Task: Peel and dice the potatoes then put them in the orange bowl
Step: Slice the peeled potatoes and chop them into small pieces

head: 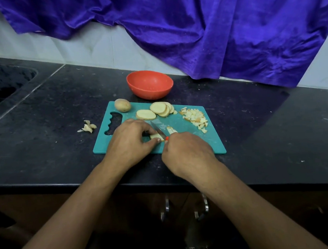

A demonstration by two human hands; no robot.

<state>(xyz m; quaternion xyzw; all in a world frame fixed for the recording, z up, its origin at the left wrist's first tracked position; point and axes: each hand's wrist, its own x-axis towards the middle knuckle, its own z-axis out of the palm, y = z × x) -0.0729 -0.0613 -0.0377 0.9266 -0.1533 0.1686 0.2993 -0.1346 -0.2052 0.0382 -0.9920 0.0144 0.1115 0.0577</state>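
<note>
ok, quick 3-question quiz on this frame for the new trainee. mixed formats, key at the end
1. True or false: the orange bowl already holds potato.
2. Which of the hands grips the knife? A) left B) right C) neither
3. Fill in: the peels lie on the counter, to the ___ of the cutting board.

Key
1. False. The bowl is empty, and the diced pile is on the board.
2. B. The right hand grips it, and the left hand holds the potato piece at the blade.
3. left
</note>
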